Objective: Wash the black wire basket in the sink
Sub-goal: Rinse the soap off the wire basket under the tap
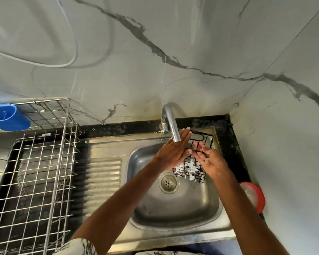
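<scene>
The black wire basket leans in the far right corner of the steel sink, with white soap foam on its lower wires. My left hand is held flat with straight fingers against the basket's left side, just under the tap's spout. My right hand grips the basket's upper wires from the right, its fingers hooked through them. No water stream is visible from the spout.
A steel wire dish rack stands on the left, with a blue plastic holder hooked on its back. The ribbed drainboard lies between the rack and the basin. A red-rimmed tub sits on the black counter by the right wall.
</scene>
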A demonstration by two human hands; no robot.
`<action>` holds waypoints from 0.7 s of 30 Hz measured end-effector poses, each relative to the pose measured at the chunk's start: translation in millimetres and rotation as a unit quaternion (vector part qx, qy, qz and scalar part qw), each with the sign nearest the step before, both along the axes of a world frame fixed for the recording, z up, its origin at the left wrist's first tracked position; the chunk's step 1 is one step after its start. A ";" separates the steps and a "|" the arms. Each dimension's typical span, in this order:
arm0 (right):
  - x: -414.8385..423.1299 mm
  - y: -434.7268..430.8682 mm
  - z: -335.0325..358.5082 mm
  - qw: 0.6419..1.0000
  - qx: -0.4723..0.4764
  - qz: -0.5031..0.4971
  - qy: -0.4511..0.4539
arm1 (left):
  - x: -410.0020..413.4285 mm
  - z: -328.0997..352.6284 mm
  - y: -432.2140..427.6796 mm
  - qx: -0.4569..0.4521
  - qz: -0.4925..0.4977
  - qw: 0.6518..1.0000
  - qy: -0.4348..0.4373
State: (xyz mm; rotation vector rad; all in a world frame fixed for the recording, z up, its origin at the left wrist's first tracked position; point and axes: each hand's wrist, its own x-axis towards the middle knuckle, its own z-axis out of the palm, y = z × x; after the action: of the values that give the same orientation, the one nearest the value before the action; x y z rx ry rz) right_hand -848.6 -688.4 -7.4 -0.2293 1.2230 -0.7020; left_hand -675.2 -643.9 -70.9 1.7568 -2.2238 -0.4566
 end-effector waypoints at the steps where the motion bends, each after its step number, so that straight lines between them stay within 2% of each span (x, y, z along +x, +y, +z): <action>1: -0.8 -0.2 0.0 1.000 0.002 0.001 -0.001 | -1.3 0.1 2.5 -0.009 -0.020 1.000 -0.015; 3: 0.0 -1.7 -1.0 1.000 0.000 0.006 0.002 | -4.0 0.0 1.4 -0.022 -0.041 0.999 -0.011; 6: 1.2 -3.0 -1.0 1.000 -0.008 0.009 -0.010 | -1.9 3.2 -7.8 -0.003 -0.024 0.998 0.054; 10: -2.4 -2.0 -1.7 1.000 -0.003 0.029 -0.002 | 23.0 2.3 -13.5 0.046 0.057 0.986 0.148; 15: -6.0 -2.8 -2.0 0.998 -0.008 0.064 0.004 | 20.6 6.7 -8.2 0.090 0.109 0.980 0.137; 19: -2.0 -9.7 5.1 0.982 -0.027 0.185 0.022 | 43.5 33.6 -22.6 0.197 0.164 0.947 0.193; 21: 4.6 -18.3 9.7 0.967 -0.045 0.248 0.038 | 54.8 53.7 -24.7 0.275 0.162 0.907 0.276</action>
State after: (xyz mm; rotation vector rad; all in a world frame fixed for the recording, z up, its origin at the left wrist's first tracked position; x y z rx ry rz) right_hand -844.0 -706.7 2.2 -0.6205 1.1442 -0.3132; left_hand -620.4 -668.6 -17.2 1.8735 -1.4526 -1.4006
